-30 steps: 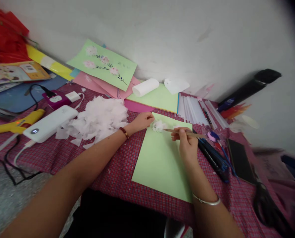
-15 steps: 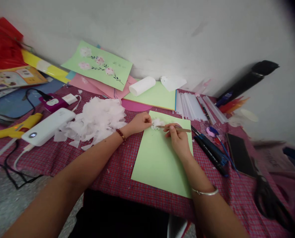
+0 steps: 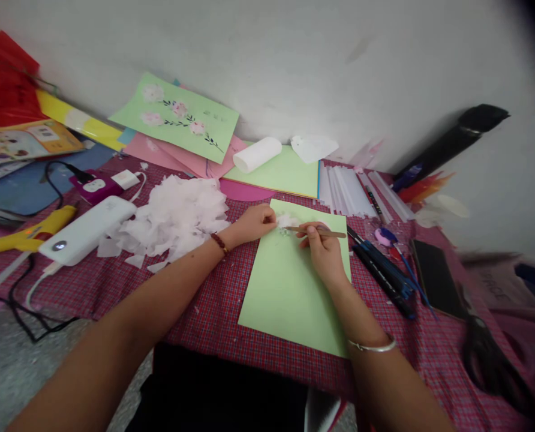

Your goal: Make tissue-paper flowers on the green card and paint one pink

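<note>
A sheet of light green paper (image 3: 289,288) lies on the checked cloth before me. Near its top edge sits a small ruffled white paper flower (image 3: 286,222). My right hand (image 3: 324,252) grips a slim brown stick (image 3: 334,234), its tip pointing left and reaching the flower's lower edge. At the sheet's upper left edge my left hand (image 3: 256,223) is closed, fingertips at the flower's left side; whatever they pinch is hidden. Left of that hand is a loose heap of white tissue paper pieces (image 3: 177,207).
Green paper with pink flowers (image 3: 182,114) leans at the back beside a white roll (image 3: 257,155). Power bank (image 3: 87,231) and yellow glue gun (image 3: 29,234) lie left. Pens (image 3: 379,273), a phone (image 3: 436,279), scissors (image 3: 492,360) and translucent sticks (image 3: 346,192) lie right.
Both hands stay in nearly the same place, the right still holding the stick at the flower. The view has shifted very slightly.
</note>
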`<state>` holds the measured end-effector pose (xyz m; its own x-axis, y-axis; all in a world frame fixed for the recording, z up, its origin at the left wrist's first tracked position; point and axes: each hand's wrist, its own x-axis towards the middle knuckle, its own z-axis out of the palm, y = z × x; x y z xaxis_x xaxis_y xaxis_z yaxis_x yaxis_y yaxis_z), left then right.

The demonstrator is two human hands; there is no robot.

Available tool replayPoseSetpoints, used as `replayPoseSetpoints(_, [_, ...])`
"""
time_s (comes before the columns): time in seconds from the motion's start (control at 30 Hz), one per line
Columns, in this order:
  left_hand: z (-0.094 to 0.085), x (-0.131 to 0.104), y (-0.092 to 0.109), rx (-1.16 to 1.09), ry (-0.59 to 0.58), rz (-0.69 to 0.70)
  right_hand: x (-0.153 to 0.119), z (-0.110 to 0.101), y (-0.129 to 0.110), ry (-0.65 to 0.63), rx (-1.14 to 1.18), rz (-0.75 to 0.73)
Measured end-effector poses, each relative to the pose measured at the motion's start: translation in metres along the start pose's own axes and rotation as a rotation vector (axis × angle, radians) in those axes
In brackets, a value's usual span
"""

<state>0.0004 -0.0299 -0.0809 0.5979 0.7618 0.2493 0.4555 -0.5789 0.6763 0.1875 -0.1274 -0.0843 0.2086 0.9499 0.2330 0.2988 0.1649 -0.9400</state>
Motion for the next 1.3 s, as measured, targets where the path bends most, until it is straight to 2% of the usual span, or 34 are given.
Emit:
replayPoseSetpoints(0.2, [-0.002, 0.002, -0.003, -0.012, 0.047, -0.139, 0.001, 0.001, 0.0, 0.008, -0.01, -0.014])
replayPoseSetpoints(0.33, [-0.016, 0.001, -0.008, 0.122, 0.069, -0.258, 0.001, 0.002, 0.001, 0.006, -0.015, -0.009])
replayPoseSetpoints(0.43, [-0.035, -0.002, -0.006, 0.371, 0.21, -0.334, 0.0, 0.001, 0.0, -0.002, -0.005, -0.011])
replayPoseSetpoints(0.53, [-0.049, -0.006, 0.009, 0.485, 0.347, -0.268, -0.001, -0.002, -0.003, 0.014, 0.005, -0.022])
replayPoseSetpoints(0.6, [-0.051, -0.008, 0.026, 0.343, 0.261, -0.196, -0.001, -0.007, -0.005, 0.064, 0.027, -0.024])
replayPoseSetpoints(0.73, [-0.036, -0.007, 0.049, -0.123, -0.195, -0.082, 0.0, -0.017, -0.003, 0.148, 0.063, 0.002])
replayPoseSetpoints(0.8, [-0.024, -0.004, 0.047, -0.163, -0.327, -0.05, 0.0, -0.02, -0.002, 0.146, 0.064, 0.012])
replayPoseSetpoints(0.9, [-0.011, 0.003, 0.033, 0.004, -0.322, -0.046, 0.001, -0.02, -0.001, 0.11, 0.07, 0.016])
replayPoseSetpoints(1.0, [-0.008, 0.006, 0.022, 0.148, -0.289, -0.013, 0.001, -0.016, -0.002, 0.062, 0.059, 0.005])
replayPoseSetpoints(1.13, [-0.013, 0.005, 0.018, 0.161, -0.313, 0.006, 0.0, -0.012, -0.001, 0.016, -0.006, -0.029])
replayPoseSetpoints(1.3, [-0.016, 0.004, 0.012, 0.124, -0.33, 0.016, 0.001, -0.014, 0.004, 0.039, -0.104, -0.086])
